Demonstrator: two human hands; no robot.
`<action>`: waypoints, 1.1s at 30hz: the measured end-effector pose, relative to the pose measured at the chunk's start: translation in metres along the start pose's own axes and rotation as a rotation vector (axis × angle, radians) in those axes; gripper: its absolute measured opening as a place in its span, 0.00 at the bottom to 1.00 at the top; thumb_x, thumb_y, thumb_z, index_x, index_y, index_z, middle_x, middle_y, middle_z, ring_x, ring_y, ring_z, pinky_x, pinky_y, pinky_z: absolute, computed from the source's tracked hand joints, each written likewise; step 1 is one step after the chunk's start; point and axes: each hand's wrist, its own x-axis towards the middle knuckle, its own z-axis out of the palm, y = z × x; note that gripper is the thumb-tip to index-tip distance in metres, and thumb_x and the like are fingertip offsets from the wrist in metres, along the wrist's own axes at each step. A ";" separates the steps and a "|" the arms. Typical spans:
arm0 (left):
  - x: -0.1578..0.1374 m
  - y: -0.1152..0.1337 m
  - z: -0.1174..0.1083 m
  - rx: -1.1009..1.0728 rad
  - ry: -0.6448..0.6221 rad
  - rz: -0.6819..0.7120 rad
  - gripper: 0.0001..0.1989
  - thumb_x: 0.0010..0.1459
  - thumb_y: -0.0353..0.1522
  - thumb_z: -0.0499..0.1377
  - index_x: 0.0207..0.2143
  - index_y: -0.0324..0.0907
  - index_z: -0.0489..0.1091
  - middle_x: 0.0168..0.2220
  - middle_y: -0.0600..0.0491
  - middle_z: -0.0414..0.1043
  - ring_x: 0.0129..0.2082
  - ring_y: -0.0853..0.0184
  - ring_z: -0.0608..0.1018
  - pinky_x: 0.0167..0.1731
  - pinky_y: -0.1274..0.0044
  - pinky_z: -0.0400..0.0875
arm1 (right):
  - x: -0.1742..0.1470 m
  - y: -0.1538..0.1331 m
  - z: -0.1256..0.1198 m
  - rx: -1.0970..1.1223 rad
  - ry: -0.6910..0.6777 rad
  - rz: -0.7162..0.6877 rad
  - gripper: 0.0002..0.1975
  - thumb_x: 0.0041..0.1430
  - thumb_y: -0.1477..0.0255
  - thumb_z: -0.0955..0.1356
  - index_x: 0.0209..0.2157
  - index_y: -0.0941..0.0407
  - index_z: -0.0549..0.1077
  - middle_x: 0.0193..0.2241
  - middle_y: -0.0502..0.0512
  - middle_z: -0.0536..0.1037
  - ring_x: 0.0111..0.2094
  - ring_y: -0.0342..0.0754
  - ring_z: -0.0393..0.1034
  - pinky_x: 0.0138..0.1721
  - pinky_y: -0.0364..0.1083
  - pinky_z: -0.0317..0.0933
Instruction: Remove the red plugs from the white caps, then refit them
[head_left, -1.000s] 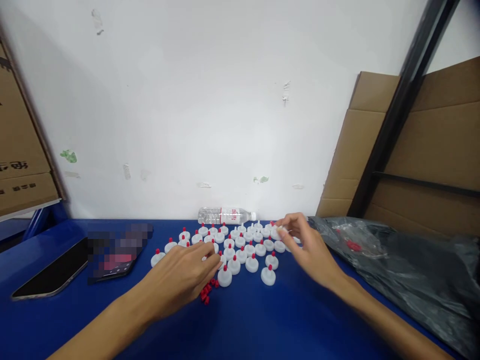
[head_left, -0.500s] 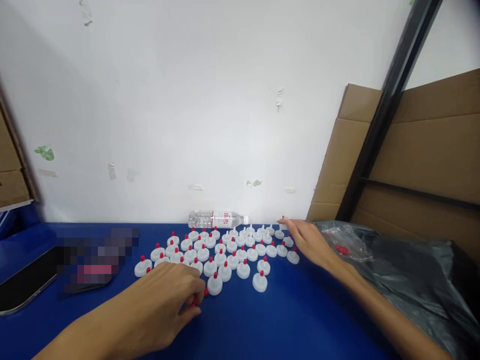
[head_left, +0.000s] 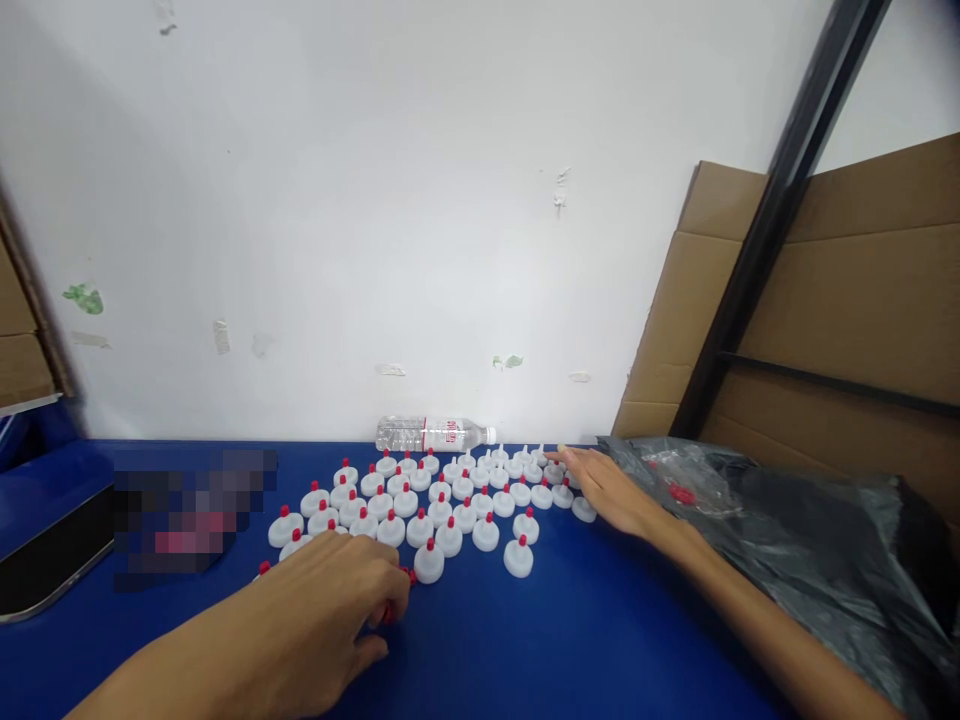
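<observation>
- Toward the left of the desk [head_left: 570,650], white lids [head_left: 285,531] stand spout up, and every spout that shows there wears a red cap; this part looks finished.
- The left hand [head_left: 334,600] lies in front of that group, on the side away from the back edge, its wrist hiding part of it. Its fingers are bent downward, with the thumb standing apart from the forefinger.
- Loose caps [head_left: 409,576] show at and beneath those fingers; whether one is gripped I cannot tell.
- In the middle, from the front of the group back toward the bottle [head_left: 435,434] lying along the back edge, most lids are capped too.
- Right of the bottle, close to the back edge, a cluster of bare lids [head_left: 532,473] has white spouts without red. By count capped lids well outnumber them, so I judge the work more than half done, with these left.
- The right hand [head_left: 607,490] reaches in at the right end of the lids, fingers fairly straight, tips near the bare ones. Whether they touch or hold one is unclear; the hand covers some lids.
- Toward the desk's right edge, a clear bag [head_left: 712,487] with something red inside rests on dark plastic [head_left: 810,560].
</observation>
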 end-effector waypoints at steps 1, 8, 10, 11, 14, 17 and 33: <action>0.000 0.000 0.000 0.007 -0.025 -0.008 0.08 0.52 0.28 0.64 0.34 0.51 0.77 0.34 0.56 0.78 0.34 0.61 0.78 0.32 0.74 0.63 | 0.001 0.000 0.000 0.002 0.011 -0.001 0.33 0.72 0.52 0.49 0.56 0.51 0.76 0.56 0.55 0.77 0.60 0.58 0.68 0.63 0.57 0.56; 0.008 -0.005 0.004 0.059 -0.095 0.001 0.08 0.54 0.27 0.59 0.30 0.48 0.75 0.32 0.56 0.78 0.33 0.62 0.78 0.30 0.73 0.59 | 0.004 0.012 0.002 -0.012 0.061 0.059 0.36 0.72 0.51 0.46 0.58 0.55 0.73 0.59 0.58 0.73 0.62 0.57 0.64 0.65 0.56 0.53; 0.009 -0.004 0.002 0.062 -0.122 -0.007 0.08 0.56 0.27 0.59 0.30 0.48 0.76 0.33 0.55 0.78 0.33 0.62 0.79 0.30 0.73 0.60 | 0.004 0.017 0.005 -0.010 0.037 0.076 0.38 0.71 0.50 0.47 0.58 0.56 0.73 0.60 0.59 0.73 0.63 0.57 0.64 0.65 0.56 0.54; 0.010 -0.002 0.000 0.058 -0.136 -0.013 0.09 0.56 0.27 0.59 0.31 0.48 0.77 0.33 0.54 0.78 0.34 0.62 0.79 0.30 0.74 0.60 | 0.004 0.020 0.008 -0.007 0.029 0.083 0.38 0.71 0.49 0.47 0.58 0.57 0.73 0.60 0.59 0.73 0.62 0.57 0.64 0.65 0.55 0.54; 0.009 0.004 -0.007 0.042 -0.149 -0.016 0.10 0.58 0.26 0.58 0.32 0.47 0.78 0.34 0.54 0.78 0.34 0.62 0.79 0.30 0.74 0.62 | 0.005 0.024 0.012 0.002 0.033 0.085 0.38 0.70 0.48 0.48 0.55 0.56 0.76 0.57 0.59 0.76 0.60 0.58 0.68 0.62 0.55 0.58; 0.008 0.010 -0.012 0.034 -0.142 0.013 0.10 0.57 0.25 0.58 0.32 0.47 0.77 0.35 0.54 0.78 0.34 0.63 0.79 0.30 0.75 0.62 | 0.006 0.022 0.007 -0.002 0.108 0.057 0.36 0.71 0.50 0.50 0.53 0.56 0.78 0.55 0.59 0.78 0.57 0.58 0.71 0.60 0.55 0.61; 0.007 0.004 -0.012 0.017 -0.158 -0.046 0.10 0.57 0.24 0.59 0.33 0.47 0.77 0.37 0.54 0.77 0.35 0.62 0.79 0.31 0.75 0.63 | -0.008 -0.029 -0.023 -0.136 0.576 -0.197 0.19 0.71 0.65 0.58 0.34 0.53 0.78 0.34 0.55 0.82 0.42 0.55 0.74 0.54 0.57 0.59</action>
